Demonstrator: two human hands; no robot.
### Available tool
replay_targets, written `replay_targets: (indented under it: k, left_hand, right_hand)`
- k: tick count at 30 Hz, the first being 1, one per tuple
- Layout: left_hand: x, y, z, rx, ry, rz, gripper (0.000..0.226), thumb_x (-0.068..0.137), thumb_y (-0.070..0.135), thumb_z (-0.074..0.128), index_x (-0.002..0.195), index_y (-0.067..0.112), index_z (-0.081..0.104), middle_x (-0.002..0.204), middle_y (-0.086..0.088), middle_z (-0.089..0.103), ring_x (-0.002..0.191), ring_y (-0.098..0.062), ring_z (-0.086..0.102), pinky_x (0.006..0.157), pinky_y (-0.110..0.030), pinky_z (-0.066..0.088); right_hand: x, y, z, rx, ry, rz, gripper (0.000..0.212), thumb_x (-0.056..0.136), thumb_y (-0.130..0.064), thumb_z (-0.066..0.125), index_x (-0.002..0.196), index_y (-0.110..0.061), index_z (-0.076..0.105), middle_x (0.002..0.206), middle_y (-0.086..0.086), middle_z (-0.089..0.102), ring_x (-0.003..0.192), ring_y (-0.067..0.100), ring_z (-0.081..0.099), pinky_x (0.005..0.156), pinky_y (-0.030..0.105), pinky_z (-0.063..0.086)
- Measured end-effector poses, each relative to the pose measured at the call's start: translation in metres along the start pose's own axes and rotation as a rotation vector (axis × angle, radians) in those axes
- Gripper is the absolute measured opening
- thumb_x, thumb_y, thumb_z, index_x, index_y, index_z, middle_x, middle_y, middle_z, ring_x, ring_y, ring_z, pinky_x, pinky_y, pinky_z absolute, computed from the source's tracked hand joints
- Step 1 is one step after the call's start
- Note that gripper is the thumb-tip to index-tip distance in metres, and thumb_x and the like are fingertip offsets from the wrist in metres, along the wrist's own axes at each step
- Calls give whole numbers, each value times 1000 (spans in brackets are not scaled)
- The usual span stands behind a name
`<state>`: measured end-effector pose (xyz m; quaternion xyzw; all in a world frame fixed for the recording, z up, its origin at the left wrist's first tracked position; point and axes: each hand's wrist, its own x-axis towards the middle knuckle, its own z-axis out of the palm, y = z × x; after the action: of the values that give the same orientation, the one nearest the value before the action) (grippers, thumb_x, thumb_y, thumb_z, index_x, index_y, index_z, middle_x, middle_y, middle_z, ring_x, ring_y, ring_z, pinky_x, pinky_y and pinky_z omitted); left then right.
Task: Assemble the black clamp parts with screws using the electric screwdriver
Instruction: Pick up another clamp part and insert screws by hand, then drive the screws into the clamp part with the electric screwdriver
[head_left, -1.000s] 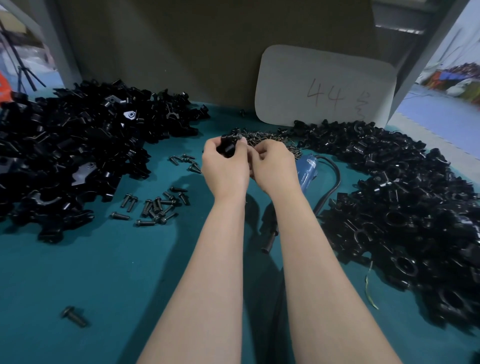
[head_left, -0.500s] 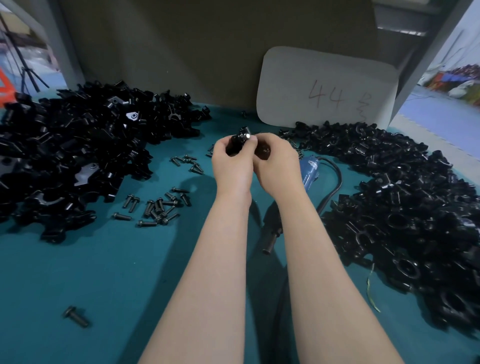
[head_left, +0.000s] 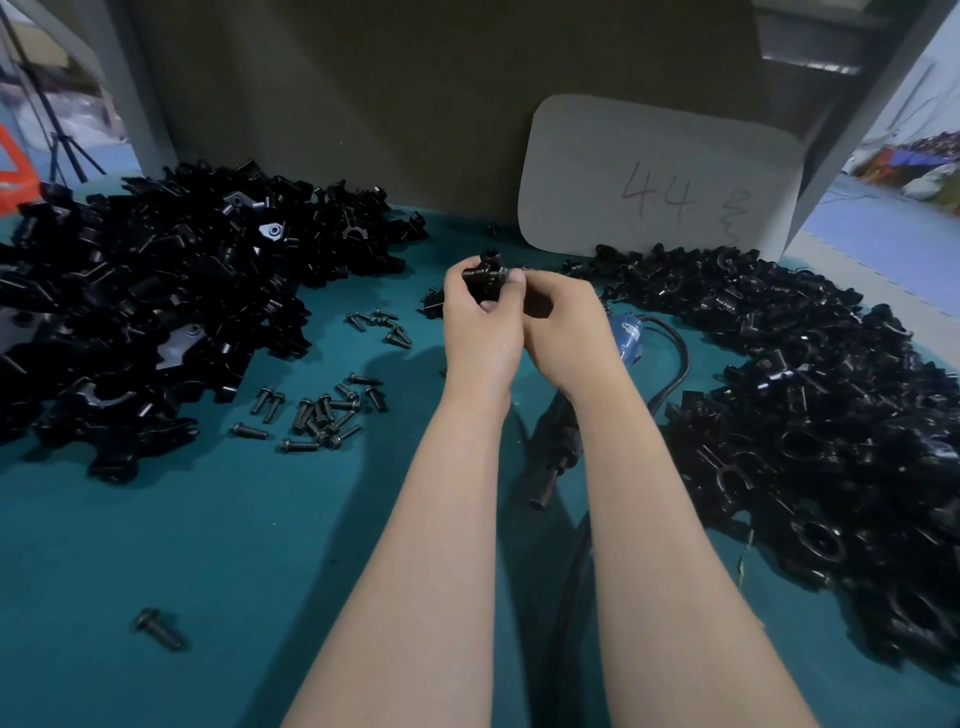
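A small black clamp part (head_left: 485, 275) sits between both my hands, raised above the teal table (head_left: 182, 545). My left hand (head_left: 480, 325) grips it from the left with fingers curled round it. Pressed against the left hand, my right hand (head_left: 563, 327) pinches the part's right side. Partly hidden under my right forearm, the electric screwdriver (head_left: 558, 452) lies on the table, its blue end (head_left: 626, 335) and black cable (head_left: 675, 358) showing. Loose black screws (head_left: 324, 413) lie left of my left forearm.
A big heap of black clamp parts (head_left: 156, 322) fills the left side, and another heap (head_left: 810, 415) the right. A white card marked 44 (head_left: 660, 182) leans on the back wall. One single screw (head_left: 158, 629) lies near the front left.
Both hands lifted the clamp part off the table region near the far screws and turned it; the part now stands higher between my fingertips.
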<state>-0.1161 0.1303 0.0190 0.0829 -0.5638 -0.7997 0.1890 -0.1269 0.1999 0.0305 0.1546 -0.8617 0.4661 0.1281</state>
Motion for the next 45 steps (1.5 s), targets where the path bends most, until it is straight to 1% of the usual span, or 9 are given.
replay_targets:
  k: [15, 18, 21, 25, 30, 35, 38, 42, 45]
  left_hand:
    - [2, -2, -2, 97, 7, 40, 19, 97, 18, 55, 114, 23, 47, 87, 10, 54, 75, 1, 53, 63, -10, 42]
    - [3, -1, -4, 45, 56, -14, 21, 97, 19, 55, 117, 15, 51, 98, 4, 60, 89, -7, 59, 71, -14, 46]
    - [7, 0, -11, -138, 110, -185, 13, 98, 21, 55, 108, 15, 49, 117, -10, 64, 105, -20, 65, 88, -27, 50]
    - [11, 1, -22, -360, 95, -410, 28, 99, 25, 54, 122, 11, 48, 104, -13, 69, 93, -20, 69, 91, -33, 53]
    - [9, 1, -26, -534, 12, -579, 14, 99, 23, 52, 90, 12, 49, 99, -15, 66, 89, -23, 67, 82, -34, 52]
    - [10, 0, -29, -619, 7, -611, 14, 99, 23, 53, 94, 10, 50, 109, -17, 65, 91, -23, 66, 85, -35, 50]
    - [12, -3, -29, -574, 15, -590, 12, 99, 21, 53, 96, 10, 51, 103, -15, 65, 86, -21, 66, 84, -33, 50]
    - [14, -7, -26, -319, 167, -425, 24, 98, 12, 53, 120, 7, 46, 83, -9, 57, 55, -15, 53, 48, -21, 40]
    - [12, -15, -26, 55, 284, -237, 29, 98, 12, 53, 125, 9, 45, 91, 2, 60, 78, -19, 67, 78, -37, 58]
  right_hand:
    - [-2, -1, 1, 0, -9, 3, 23, 88, -11, 63, 107, -21, 70, 90, -8, 67, 89, 11, 62, 76, 20, 50]
    - [-1, -6, -7, -60, -108, 33, 31, 87, -13, 64, 117, -17, 65, 100, -2, 67, 97, 16, 62, 86, 30, 51]
    - [3, 0, -30, -299, -90, 254, 50, 83, -25, 70, 130, -18, 54, 112, 1, 59, 97, 21, 60, 81, 28, 51]
    - [-2, 20, -49, -426, -41, 681, 76, 81, -45, 70, 141, -14, 36, 143, 17, 28, 121, 39, 46, 101, 44, 39]
    - [-6, 34, -32, -409, -86, 733, 90, 80, -40, 72, 146, -11, 18, 140, 18, 38, 120, 36, 47, 92, 39, 42]
    - [-3, 41, -39, -77, 153, 686, 52, 78, -28, 70, 118, 1, 53, 108, 15, 62, 94, 29, 59, 75, 34, 46]
    - [-2, 25, -47, 499, 336, 646, 26, 79, -15, 69, 98, -3, 56, 100, 16, 66, 90, 26, 66, 81, 35, 56]
    - [-1, 12, -56, 1192, 449, 591, 16, 81, 2, 65, 88, -6, 53, 96, 12, 62, 87, 23, 65, 81, 36, 57]
    - [-1, 9, -53, 1345, 457, 575, 14, 85, 2, 62, 88, -6, 51, 104, 16, 56, 95, 30, 61, 82, 48, 56]
